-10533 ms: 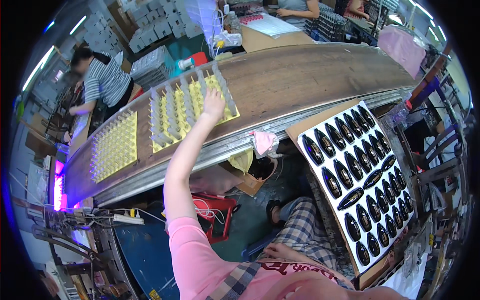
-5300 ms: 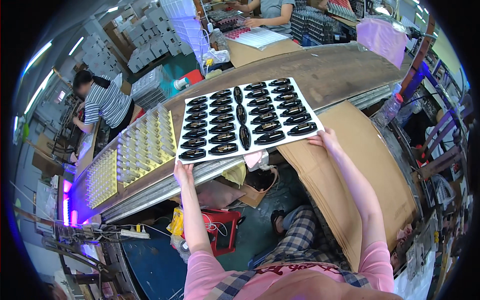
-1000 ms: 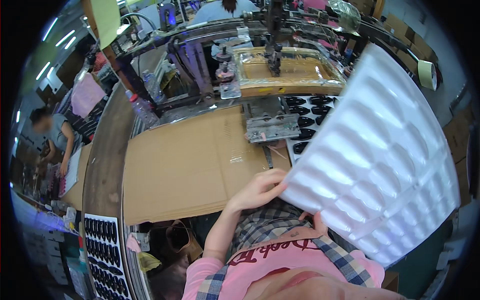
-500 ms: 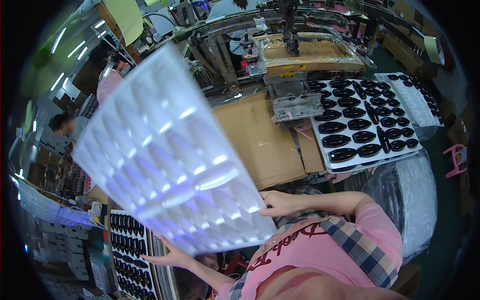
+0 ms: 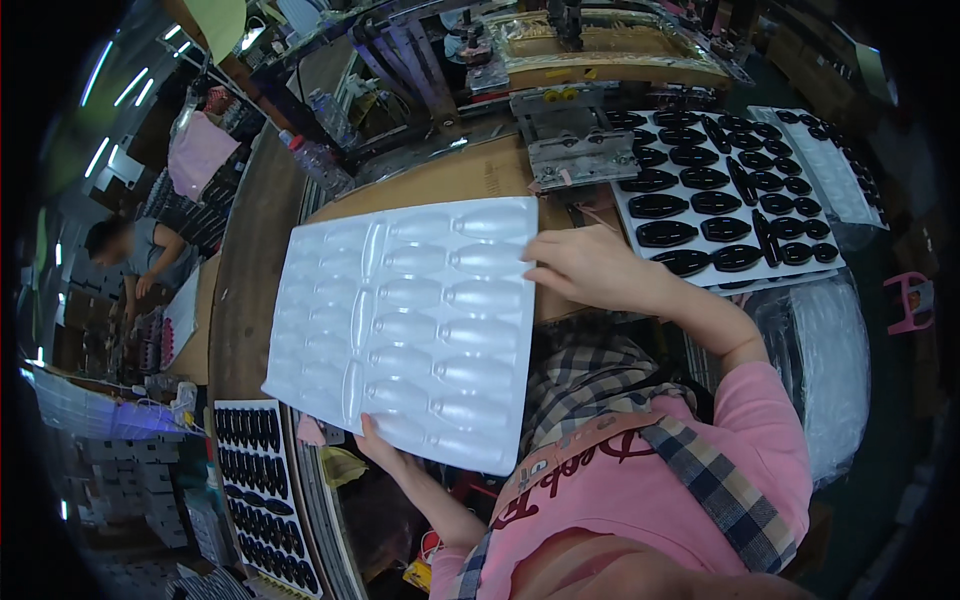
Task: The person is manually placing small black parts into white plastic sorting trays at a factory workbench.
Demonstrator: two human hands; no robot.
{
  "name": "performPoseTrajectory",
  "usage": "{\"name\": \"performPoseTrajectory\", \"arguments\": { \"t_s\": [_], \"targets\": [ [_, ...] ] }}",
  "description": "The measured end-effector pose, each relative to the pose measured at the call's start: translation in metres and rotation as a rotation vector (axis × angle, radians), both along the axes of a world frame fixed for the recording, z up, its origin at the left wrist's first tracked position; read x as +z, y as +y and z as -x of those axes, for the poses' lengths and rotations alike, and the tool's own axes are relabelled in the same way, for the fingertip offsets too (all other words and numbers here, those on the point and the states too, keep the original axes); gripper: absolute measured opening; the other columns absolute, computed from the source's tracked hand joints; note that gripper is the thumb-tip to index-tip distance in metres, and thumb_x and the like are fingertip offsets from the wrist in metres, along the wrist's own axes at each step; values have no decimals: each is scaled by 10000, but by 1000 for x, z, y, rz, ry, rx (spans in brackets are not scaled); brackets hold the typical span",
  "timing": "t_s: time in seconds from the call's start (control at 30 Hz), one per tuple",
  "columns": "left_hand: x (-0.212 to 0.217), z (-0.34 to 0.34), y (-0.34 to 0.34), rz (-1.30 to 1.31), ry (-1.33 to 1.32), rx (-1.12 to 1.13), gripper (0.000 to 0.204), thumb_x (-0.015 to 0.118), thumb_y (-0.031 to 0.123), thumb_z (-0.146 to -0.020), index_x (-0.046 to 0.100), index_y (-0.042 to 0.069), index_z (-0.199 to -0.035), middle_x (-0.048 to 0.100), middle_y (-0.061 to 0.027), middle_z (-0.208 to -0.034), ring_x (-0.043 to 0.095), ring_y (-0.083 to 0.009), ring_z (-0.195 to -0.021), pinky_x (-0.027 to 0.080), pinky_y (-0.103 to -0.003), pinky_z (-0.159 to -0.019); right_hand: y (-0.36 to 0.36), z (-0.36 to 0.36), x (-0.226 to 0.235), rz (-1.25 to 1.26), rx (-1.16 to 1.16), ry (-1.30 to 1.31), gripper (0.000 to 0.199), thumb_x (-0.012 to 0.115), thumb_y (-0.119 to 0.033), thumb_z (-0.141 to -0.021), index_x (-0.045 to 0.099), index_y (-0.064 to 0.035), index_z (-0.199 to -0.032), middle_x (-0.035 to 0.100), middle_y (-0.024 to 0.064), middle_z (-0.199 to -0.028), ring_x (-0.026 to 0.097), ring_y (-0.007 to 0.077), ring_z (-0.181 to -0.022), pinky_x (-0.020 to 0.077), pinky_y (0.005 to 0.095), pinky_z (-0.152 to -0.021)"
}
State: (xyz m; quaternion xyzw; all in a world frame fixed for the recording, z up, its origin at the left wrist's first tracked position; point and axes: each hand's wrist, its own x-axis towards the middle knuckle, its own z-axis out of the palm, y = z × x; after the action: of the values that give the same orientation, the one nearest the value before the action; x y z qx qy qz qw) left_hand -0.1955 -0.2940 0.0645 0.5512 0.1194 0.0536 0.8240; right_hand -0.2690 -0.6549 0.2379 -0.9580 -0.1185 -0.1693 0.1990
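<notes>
A white moulded plastic tray [image 5: 400, 310] with rows of bottle-shaped hollows is held up in front of me, tilted, its hollows bare. My right hand [image 5: 592, 266] pinches its right edge between thumb and fingers. At the lower edge, my left hand [image 5: 382, 445] has its thumb on the tray, while the fingers are hidden behind it. Right of my right hand, a similar tray [image 5: 650, 228] carries rows of glossy black bottle-shaped pieces. Under part of the held tray lies brown cardboard [image 5: 450, 165].
A metal fixture [image 5: 575, 145] stands ahead, below a machine frame [image 5: 625, 72]. Another tray of black pieces [image 5: 262, 485] lies at lower left. Clear plastic-wrapped stock [image 5: 825, 380] and a pink stool [image 5: 908, 303] are at right. A plastic bottle [image 5: 322, 165] sits far left; a co-worker [image 5: 150, 255] is beyond.
The tray has swung down from a steep raised tilt to a flatter pose. My right hand has moved up and forward with its edge. My spread left hand has come onto the lower edge.
</notes>
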Motion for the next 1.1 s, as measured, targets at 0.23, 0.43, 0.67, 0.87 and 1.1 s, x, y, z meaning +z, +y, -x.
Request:
{"name": "performPoseTrajectory", "arguments": {
  "t_s": [0.23,0.43,0.67,0.87,1.1],
  "targets": [
    [-19,0,-93,26,-54,3,368,449,117,-846,387,12,-1194,505,-128,-1082,548,-201,-915,493,-316,-716,-99,89,-12,431,-398,413,290,703,-241,-623,602,-45,-812,592,108,-824,588,272,-771,470,363,-651],
    [-10,20,-90,-200,315,-513,309,504,254,-870,452,-1,-1036,579,-121,-845,598,-168,-657,495,-243,-449,-116,103,1,26,-384,420,386,692,-213,-657,553,-21,-963,549,130,-924,558,289,-818,447,362,-696],
    [92,-11,-112,-450,-96,-659,144,521,124,-851,567,-12,-857,593,-69,-749,578,-124,-707,457,-232,-606,-159,39,46,-223,-462,-50,510,661,-215,-718,472,-75,-1171,584,96,-962,537,159,-710,428,239,-583],
    [96,-152,-242,-954,-783,-511,271,568,215,-804,564,21,-992,528,-196,-1065,453,-332,-1062,348,-400,-893,-172,-48,34,-233,-257,-13,385,613,-249,-774,542,-10,-1068,567,159,-1046,529,289,-977,393,332,-830],
    [-5,-230,-345,-1489,-639,-358,599,469,495,-791,426,97,-1237,375,-202,-1279,233,-372,-1245,77,-606,-972,-156,-65,20,-101,-199,-132,300,634,-208,-764,578,17,-953,581,177,-877,539,337,-816,415,360,-720]
  ]
}}
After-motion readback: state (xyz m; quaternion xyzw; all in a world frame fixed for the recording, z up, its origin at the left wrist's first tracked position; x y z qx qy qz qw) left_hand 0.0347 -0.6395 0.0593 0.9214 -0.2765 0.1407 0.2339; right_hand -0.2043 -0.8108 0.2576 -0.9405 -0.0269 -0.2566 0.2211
